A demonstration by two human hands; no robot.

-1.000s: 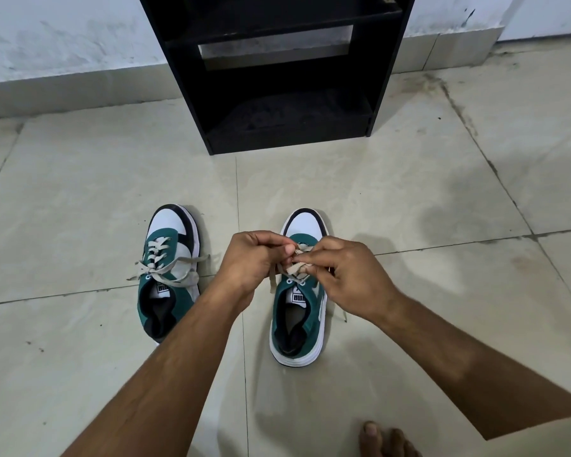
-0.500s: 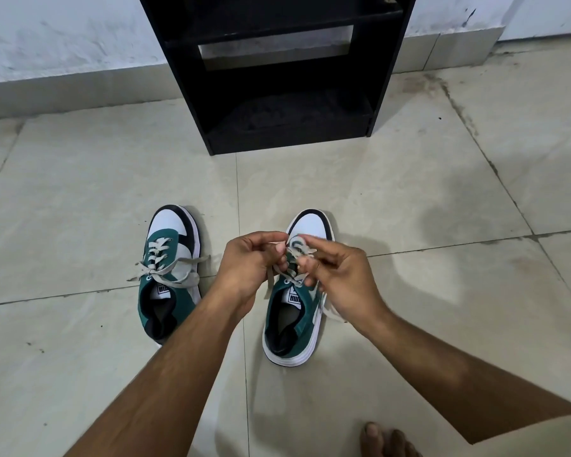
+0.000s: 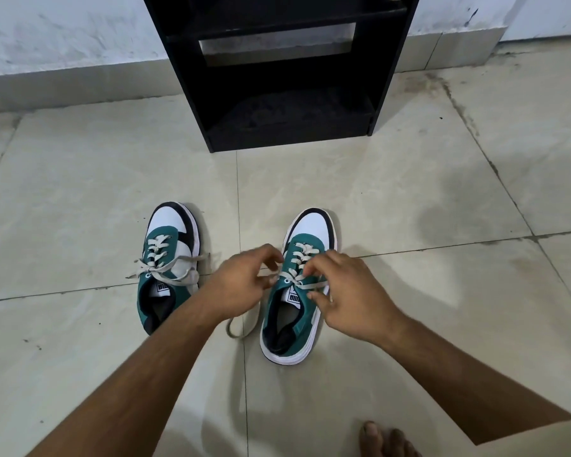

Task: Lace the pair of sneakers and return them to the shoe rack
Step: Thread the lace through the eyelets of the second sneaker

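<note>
Two green, white and black sneakers stand on the tiled floor, toes toward the rack. The left sneaker point(image 3: 168, 265) has its cream laces crossed and tied, with the ends spread sideways. Both hands hover over the tongue of the right sneaker point(image 3: 297, 291). My left hand point(image 3: 241, 285) pinches its cream lace point(image 3: 241, 328) at the shoe's left side, and a slack loop of it trails on the floor. My right hand point(image 3: 346, 291) pinches the lace between finger and thumb at the top eyelets.
The black shoe rack point(image 3: 287, 70) stands against the wall straight ahead, its lower shelf open and dusty. Bare toes point(image 3: 386, 440) show at the bottom edge. Pale floor tiles stretch to both sides.
My hands have drawn apart and lowered toward the tongue, uncovering the crossed laces. A loop of lace now lies on the floor left of the right sneaker.
</note>
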